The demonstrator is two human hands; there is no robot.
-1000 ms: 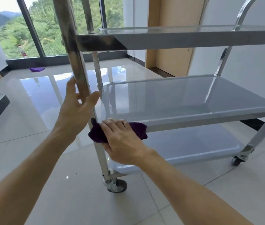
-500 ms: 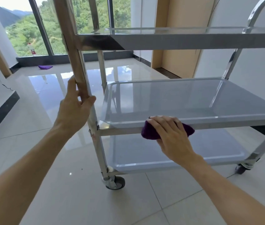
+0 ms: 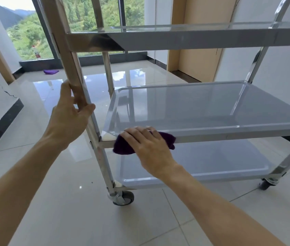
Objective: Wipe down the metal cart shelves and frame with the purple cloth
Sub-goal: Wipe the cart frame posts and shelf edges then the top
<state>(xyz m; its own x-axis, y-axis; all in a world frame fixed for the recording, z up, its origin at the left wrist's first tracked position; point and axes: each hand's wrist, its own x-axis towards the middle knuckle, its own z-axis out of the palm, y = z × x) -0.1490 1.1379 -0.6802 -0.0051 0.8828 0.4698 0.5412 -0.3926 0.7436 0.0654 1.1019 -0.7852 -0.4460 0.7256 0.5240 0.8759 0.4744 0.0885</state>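
The middle shelf [image 3: 202,107] is lying bare, with open room above it up to the top shelf [image 3: 194,39]. Its near left corner is being closed in by the front post [image 3: 73,75], which the left hand [image 3: 67,121] is gripping. The right hand [image 3: 151,150] and purple cloth [image 3: 122,148] are covering the front rail just beside that post. A narrower gap is showing over the bottom shelf [image 3: 211,162].

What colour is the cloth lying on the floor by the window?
Purple, like the cloth under the right hand. The floor cloth shows in the head view.
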